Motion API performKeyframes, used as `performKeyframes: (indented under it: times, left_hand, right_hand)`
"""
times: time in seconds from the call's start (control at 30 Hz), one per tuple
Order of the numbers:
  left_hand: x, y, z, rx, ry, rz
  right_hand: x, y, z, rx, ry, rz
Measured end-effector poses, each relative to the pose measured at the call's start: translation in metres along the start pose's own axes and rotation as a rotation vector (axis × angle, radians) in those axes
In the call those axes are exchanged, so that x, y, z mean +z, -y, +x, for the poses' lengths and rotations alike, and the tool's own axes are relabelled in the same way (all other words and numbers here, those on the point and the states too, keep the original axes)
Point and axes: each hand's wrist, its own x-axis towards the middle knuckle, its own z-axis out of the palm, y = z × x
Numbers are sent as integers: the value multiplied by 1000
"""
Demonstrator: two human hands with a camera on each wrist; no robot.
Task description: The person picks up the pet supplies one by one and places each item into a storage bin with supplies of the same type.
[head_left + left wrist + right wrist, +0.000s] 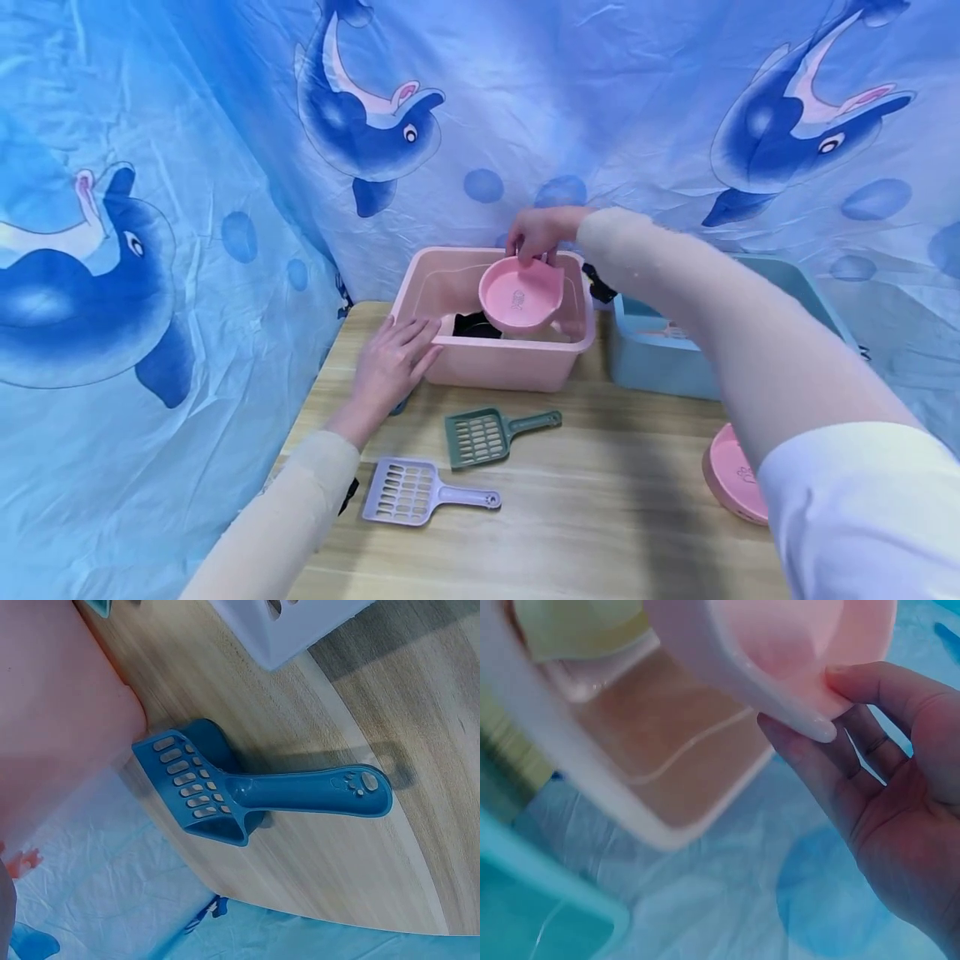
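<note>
My right hand pinches a round pink bowl by its edge, thumb on the inside, fingers beneath. The bowl is tilted over the pink bin; a black item lies in the bin, partly hidden by the bowl. In the right wrist view a pale yellow item also shows inside it. My left hand rests with straight fingers on the bin's front left rim. Below that hand, a blue slotted scoop lies on the table in the left wrist view.
A green slotted scoop and a lilac one lie on the wooden table. Another pink bowl sits at the right, partly behind my right arm. A blue bin stands right of the pink one. Dolphin-print sheeting hangs behind.
</note>
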Motion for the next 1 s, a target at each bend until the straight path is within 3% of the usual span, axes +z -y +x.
performKeyframes:
  times: [0.2,0.5,0.63,1.0]
  left_hand:
    - [2,-1,-3,-12,1,6]
    - [2,0,-3,-33,19,10]
    - [4,-5,-3,-30,16,0]
    - [6,1,-3,10,-55,-23]
  right_hand:
    - [21,6,40,-58,32,2]
    - [46,14,87,-75,51,117]
    - [55,14,92,-58,84,178]
    - [45,16,75,-30,83,108]
